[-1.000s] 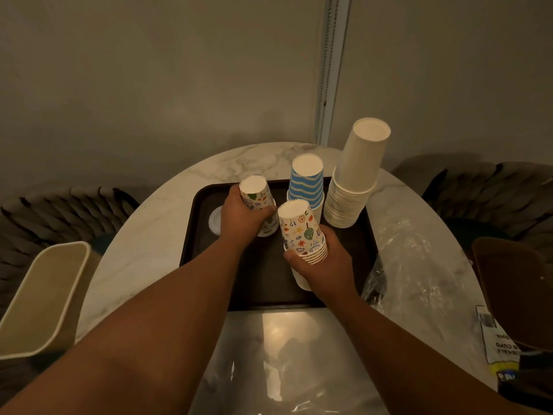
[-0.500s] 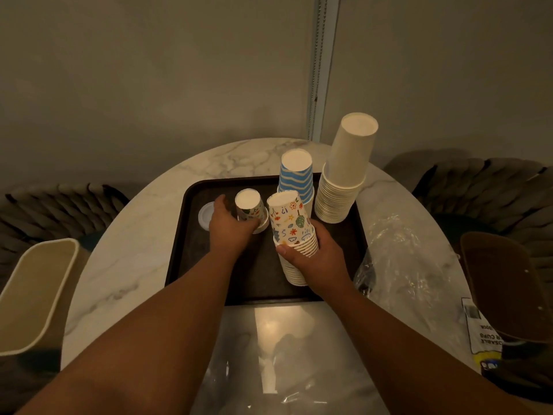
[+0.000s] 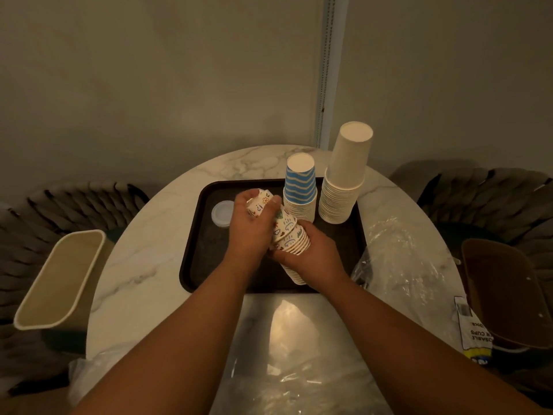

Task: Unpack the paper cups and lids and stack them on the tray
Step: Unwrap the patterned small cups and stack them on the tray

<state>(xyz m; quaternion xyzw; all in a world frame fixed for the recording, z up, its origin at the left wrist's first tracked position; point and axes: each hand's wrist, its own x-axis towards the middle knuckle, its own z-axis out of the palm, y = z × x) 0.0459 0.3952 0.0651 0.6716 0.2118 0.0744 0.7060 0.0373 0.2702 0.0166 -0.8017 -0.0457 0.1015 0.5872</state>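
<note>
**Seating a patterned cup on the tilted stack**

Holding both pieces over the dark tray (image 3: 197,235), the two hands meet above its middle. The right hand (image 3: 314,256) has its grip clamped round the patterned cup stack (image 3: 291,238), fingers curled about the lower rims. The left hand (image 3: 248,229) has its grip clamped on a single patterned cup (image 3: 259,204), which shows between thumb and fingers.

The stack's long axis is tilted: its closed end points up and away toward the left grip, its open rims point down toward the person. The single cup lies just beyond that closed end, touching or nearly touching it; which of the two cannot be told, as the left hand covers the join. The left grip is thus the nearer to the stack's free end and is judged the one to press the cup on, along the tilted axis.

Beyond the right grip stand the blue-striped cup stack (image 3: 300,187) and, further to its right, the plain cup stack (image 3: 344,181), both upright on the tray. A lid (image 3: 222,213) lies on the tray just left of the left grip.
</note>
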